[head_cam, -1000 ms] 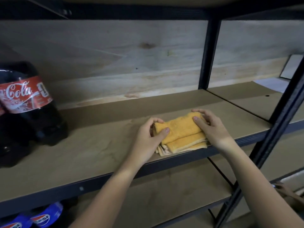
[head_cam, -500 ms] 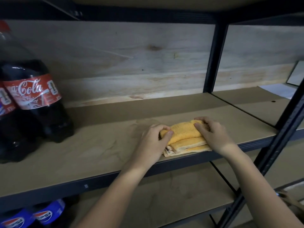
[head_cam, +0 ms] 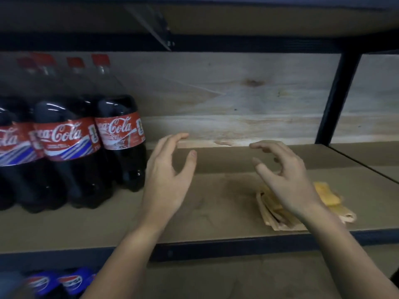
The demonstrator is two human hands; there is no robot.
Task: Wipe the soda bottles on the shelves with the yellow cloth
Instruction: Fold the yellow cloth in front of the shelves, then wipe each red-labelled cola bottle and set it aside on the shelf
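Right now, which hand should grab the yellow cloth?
The right hand, most likely. It hovers open directly above the cloth lying near the shelf edge. The left hand, also open and empty, is off to the side, closer to the Coca-Cola bottles.

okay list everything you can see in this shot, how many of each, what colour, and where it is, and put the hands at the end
Coca-Cola bottles: at least three, dark soda with red labels and red caps, standing upright at the left of the middle shelf.
Pepsi bottles: at least two, blue labels, lower shelf at bottom left, partly hidden.
Yellow cloth: one, folded, lying near the front edge of the middle shelf, right of centre.
Shelf board: brown, in a dark metal frame.
Back panel: pale wood, behind the shelf.
Left hand: open, raised beside the bottles, holding nothing.
Right hand: fingers loosely curled, above the cloth, holding nothing.
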